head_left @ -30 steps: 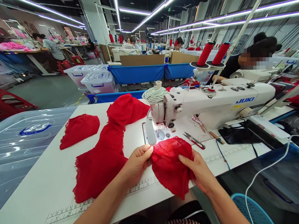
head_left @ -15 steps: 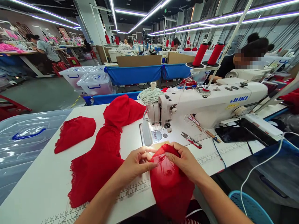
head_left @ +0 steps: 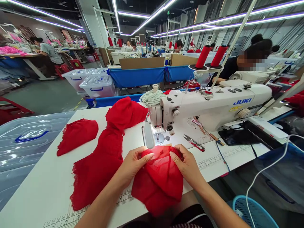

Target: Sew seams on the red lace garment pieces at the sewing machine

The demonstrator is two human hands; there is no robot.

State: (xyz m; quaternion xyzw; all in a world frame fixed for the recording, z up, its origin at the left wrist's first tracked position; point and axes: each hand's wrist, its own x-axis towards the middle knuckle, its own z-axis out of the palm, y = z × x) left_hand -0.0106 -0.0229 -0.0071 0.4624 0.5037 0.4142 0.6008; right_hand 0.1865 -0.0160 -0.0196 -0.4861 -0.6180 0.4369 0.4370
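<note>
A thin red fabric piece (head_left: 159, 186) is stretched between my hands at the table's front edge, its lower part hanging over the edge. My left hand (head_left: 136, 163) pinches its upper left corner, thumb on top. At the upper right, my right hand (head_left: 186, 161) grips it the same way. Just beyond the cloth is the needle area of a white sewing machine (head_left: 204, 104), its light shining on the fabric. Left of my hands lies a long heap of red fabric (head_left: 99, 171) with frayed edges. A smaller red fabric piece (head_left: 78, 136) rests farther left.
Thread snips (head_left: 193, 142) and a wooden-handled tool (head_left: 216, 138) lie right of the needle, near a black phone (head_left: 229, 136). Red thread cones (head_left: 203, 57) stand behind the machine. A lidded plastic bin (head_left: 30, 136) adjoins the table's left; a blue basket (head_left: 254, 212) is below right.
My left hand has moved left and now grips the fabric's corner. The cloth has spread out wider between my hands, its lower part swinging left. My right hand stays about where it was.
</note>
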